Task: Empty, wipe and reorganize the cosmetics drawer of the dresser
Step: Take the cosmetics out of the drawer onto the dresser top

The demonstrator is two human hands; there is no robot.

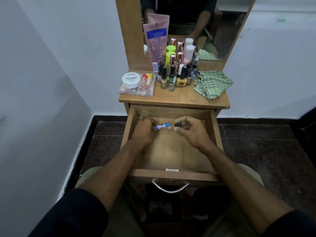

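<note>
**Both hands in the open drawer**

Reached into the far part of the pulled-out drawer (172, 151) with both hands. Left hand (144, 130) curled round one end of a small blue-and-white tube (163, 126) — grip tight on it. Right hand (191, 130) pinched a black-capped item (177, 125), what exactly too small to tell. On the surface (174, 98) beyond: nail polish bottles (172, 77) clustered mid-way, a striped green cloth (212, 83) at right, a white jar (130, 80) on a clear case (136, 90) at left.
</note>
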